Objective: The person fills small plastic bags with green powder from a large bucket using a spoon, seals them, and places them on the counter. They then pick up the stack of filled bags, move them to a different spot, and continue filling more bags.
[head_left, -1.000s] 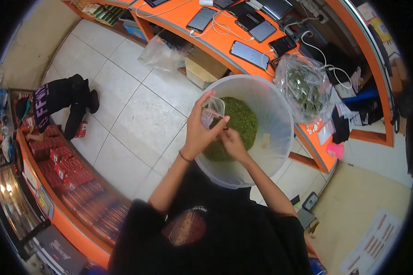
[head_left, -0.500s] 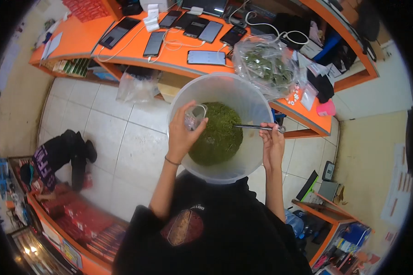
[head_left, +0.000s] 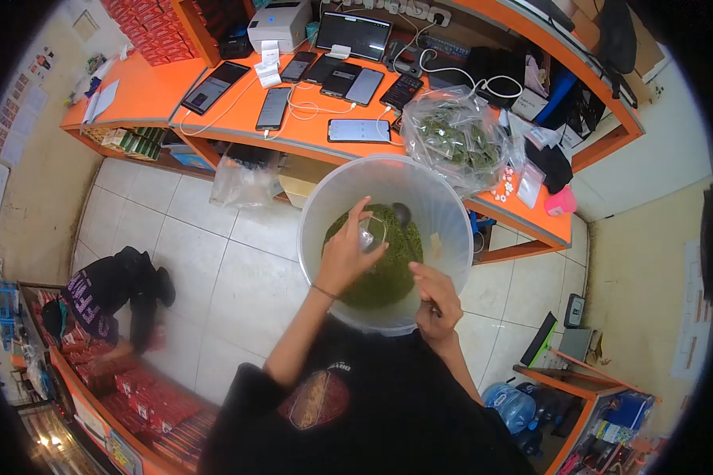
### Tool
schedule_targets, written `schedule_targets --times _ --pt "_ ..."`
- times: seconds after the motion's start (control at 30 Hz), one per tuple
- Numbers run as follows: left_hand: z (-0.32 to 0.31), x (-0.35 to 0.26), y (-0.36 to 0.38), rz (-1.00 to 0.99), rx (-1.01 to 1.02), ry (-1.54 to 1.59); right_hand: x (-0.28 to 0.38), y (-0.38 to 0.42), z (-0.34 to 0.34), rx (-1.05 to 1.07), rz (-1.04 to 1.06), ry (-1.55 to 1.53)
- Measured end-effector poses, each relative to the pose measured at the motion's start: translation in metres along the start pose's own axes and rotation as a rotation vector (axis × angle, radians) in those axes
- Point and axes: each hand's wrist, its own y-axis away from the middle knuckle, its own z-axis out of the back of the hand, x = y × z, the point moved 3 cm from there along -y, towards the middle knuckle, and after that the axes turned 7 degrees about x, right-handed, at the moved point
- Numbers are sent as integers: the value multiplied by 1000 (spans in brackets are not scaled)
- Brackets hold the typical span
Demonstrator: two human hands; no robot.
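Head view — left hand (head_left: 347,257): gripping a small clear plastic bag (head_left: 370,236) above green flakes (head_left: 376,285).
Right hand (head_left: 437,301): closed on a dark long-handled spoon (head_left: 402,213).
Spoon bowl: at the flakes — inside the translucent white plastic tub (head_left: 449,222).

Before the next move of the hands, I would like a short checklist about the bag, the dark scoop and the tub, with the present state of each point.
1. Small clear bag held by the left hand: ok.
2. Bag over the tub, so spills should fall inside: ok.
3. Green material available in the tub: ok, it covers much of the bottom.
4. Dark scoop lined up with the bag: not ok, its head is off to one side.
5. Right hand firmly gripping the scoop's handle: cannot tell, the handle is unclear.
6. Bag's fill level: cannot tell, too small to see.
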Motion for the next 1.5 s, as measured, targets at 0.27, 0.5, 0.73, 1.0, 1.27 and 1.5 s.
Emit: schedule_targets --times 0.27,0.5,0.73,1.0,1.27,1.5 --pt "13 -8 4 -17 -58 118 -55 24 -7 265 -608 -26" --pt "17 -10 14 98 104 352 -61 2 -37 198 -592 -210" --pt "12 9 21 162 166 697 -57 -1 -38 100 -737 -670" --pt "-3 4 23 243 130 798 -60 10 -35 44 -684 -521" --pt "-9 -7 23 127 90 559 -62 6 -33 52 -581 -349" --pt "-5 -19 22 65 113 491 -68 7 -33 92 -560 -329"
